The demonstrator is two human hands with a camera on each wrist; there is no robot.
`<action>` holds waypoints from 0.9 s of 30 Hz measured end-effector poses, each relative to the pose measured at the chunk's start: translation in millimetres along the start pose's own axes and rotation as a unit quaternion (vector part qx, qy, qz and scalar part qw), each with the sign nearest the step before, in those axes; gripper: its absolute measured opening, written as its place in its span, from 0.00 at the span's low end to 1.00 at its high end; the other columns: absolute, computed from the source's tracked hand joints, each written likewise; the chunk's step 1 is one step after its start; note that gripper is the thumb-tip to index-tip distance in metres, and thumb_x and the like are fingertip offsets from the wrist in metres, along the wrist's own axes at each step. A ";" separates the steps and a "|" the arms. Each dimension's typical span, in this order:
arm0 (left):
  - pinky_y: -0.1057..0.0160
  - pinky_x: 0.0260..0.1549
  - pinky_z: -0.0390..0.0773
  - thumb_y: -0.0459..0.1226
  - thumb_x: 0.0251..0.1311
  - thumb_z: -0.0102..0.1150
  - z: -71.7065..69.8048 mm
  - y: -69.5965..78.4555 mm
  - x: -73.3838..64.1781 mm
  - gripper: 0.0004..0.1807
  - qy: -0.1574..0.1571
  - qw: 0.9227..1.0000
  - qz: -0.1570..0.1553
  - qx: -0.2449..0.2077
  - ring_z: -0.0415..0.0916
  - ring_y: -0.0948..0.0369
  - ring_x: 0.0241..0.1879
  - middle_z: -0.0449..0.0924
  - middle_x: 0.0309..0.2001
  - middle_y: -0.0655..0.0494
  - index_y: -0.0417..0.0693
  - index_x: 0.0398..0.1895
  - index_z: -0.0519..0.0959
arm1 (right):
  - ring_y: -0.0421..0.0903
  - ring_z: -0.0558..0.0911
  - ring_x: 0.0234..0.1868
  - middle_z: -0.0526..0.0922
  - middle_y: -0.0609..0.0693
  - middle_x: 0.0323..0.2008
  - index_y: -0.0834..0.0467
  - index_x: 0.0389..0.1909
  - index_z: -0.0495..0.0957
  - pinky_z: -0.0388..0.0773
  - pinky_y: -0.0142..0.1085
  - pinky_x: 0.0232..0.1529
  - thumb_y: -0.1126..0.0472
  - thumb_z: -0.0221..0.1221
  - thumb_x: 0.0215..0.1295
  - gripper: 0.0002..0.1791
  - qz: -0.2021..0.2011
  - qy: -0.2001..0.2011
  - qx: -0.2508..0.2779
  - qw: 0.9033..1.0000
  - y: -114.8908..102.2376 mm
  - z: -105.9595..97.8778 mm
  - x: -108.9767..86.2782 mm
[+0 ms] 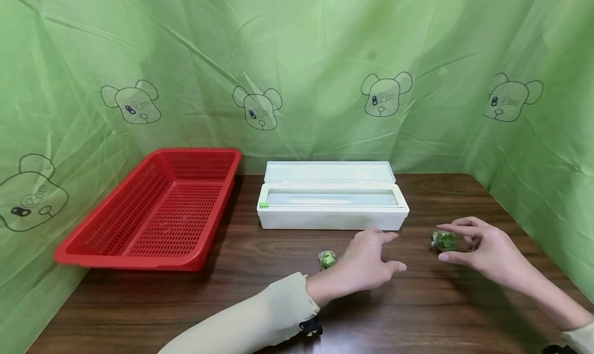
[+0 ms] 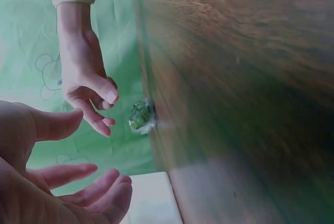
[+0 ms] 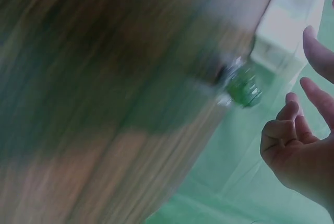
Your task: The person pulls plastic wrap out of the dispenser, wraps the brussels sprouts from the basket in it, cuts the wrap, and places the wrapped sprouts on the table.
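On the right of the table lies a small green vegetable in clear film [image 1: 446, 240]. My right hand [image 1: 487, 246] hovers beside it, thumb and fingers spread; the right wrist view shows a gap between the fingers and this wrapped vegetable [image 3: 243, 85]. My left hand [image 1: 364, 264] is over the middle of the table, its thumb and fingers apart and holding nothing. Partly behind the left wrist lies a second film-wrapped green vegetable [image 1: 327, 259]. The exact kind of vegetable cannot be made out.
A long white box [image 1: 331, 220] with its lid raised stands at the back, a roll of clear film visible inside. A red perforated basket [image 1: 195, 261] sits at the left. Green curtain [image 1: 315, 45] surrounds the brown wooden table [image 1: 260, 302].
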State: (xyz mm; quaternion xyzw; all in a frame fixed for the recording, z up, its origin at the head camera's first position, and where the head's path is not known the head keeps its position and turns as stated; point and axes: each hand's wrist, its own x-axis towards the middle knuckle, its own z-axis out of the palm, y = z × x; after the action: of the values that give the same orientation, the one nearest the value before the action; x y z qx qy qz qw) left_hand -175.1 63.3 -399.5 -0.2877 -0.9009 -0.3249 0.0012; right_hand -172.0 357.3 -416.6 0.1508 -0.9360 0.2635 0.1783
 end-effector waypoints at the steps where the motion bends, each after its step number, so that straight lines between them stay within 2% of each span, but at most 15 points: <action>1: 0.68 0.57 0.74 0.48 0.60 0.76 1.8 0.6 1.5 0.33 0.000 1.000 -0.001 0.001 0.76 0.62 0.61 0.81 0.60 0.58 0.50 0.68 0.81 | 0.40 0.69 0.30 0.76 0.48 0.44 0.54 0.58 0.87 0.64 0.32 0.27 0.55 0.84 0.46 0.34 0.001 -0.001 -0.002 1.000 5.2 -0.5 -0.5; 6: 0.69 0.58 0.73 0.49 0.59 0.77 11.1 3.3 9.3 0.34 0.002 1.000 -0.009 0.004 0.75 0.63 0.61 0.80 0.60 0.58 0.50 0.69 0.80 | 0.40 0.70 0.33 0.77 0.48 0.49 0.56 0.60 0.86 0.64 0.32 0.29 0.54 0.85 0.46 0.37 0.009 -0.016 -0.011 1.000 28.3 -2.0 -0.5; 11: 0.70 0.57 0.73 0.49 0.58 0.78 19.3 6.6 16.4 0.36 0.005 1.000 -0.026 0.007 0.75 0.64 0.60 0.80 0.59 0.60 0.53 0.70 0.80 | 0.39 0.71 0.30 0.80 0.51 0.48 0.59 0.61 0.85 0.64 0.33 0.27 0.55 0.84 0.46 0.38 0.005 -0.030 -0.009 1.000 44.1 -2.0 1.5; 14: 0.70 0.58 0.72 0.50 0.57 0.79 23.5 9.9 20.4 0.37 0.005 0.999 -0.035 0.011 0.74 0.65 0.61 0.80 0.60 0.61 0.54 0.70 0.79 | 0.38 0.70 0.27 0.80 0.52 0.43 0.60 0.61 0.84 0.64 0.33 0.26 0.56 0.84 0.46 0.38 0.007 -0.037 0.000 0.999 49.3 -0.8 3.0; 17: 0.70 0.59 0.72 0.50 0.57 0.79 28.0 12.5 24.3 0.37 0.004 0.999 -0.046 0.010 0.73 0.65 0.62 0.79 0.61 0.63 0.54 0.70 0.79 | 0.37 0.69 0.24 0.79 0.49 0.32 0.60 0.61 0.84 0.64 0.34 0.25 0.57 0.84 0.47 0.38 0.015 -0.044 0.011 0.999 51.8 0.6 4.4; 21: 0.70 0.57 0.73 0.50 0.57 0.79 32.9 13.3 28.3 0.37 0.004 0.998 -0.058 0.006 0.73 0.66 0.62 0.79 0.61 0.64 0.56 0.70 0.79 | 0.36 0.68 0.22 0.69 0.43 0.21 0.61 0.62 0.83 0.63 0.35 0.24 0.58 0.83 0.48 0.37 0.022 -0.049 0.022 0.998 53.0 2.4 4.8; 27: 0.70 0.57 0.74 0.50 0.57 0.79 37.9 12.1 32.6 0.36 0.007 0.998 -0.061 0.012 0.74 0.66 0.62 0.79 0.61 0.63 0.56 0.70 0.80 | 0.35 0.64 0.20 0.64 0.41 0.17 0.59 0.60 0.85 0.62 0.35 0.23 0.56 0.83 0.49 0.35 0.025 -0.038 0.005 0.999 53.3 5.2 4.5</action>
State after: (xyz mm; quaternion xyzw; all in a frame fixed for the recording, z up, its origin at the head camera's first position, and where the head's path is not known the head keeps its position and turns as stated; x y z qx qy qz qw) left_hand -189.0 110.0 -416.1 -0.2302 -0.9206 -0.3152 -0.0088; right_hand -197.4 397.1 -442.3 0.1378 -0.9443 0.2664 0.1352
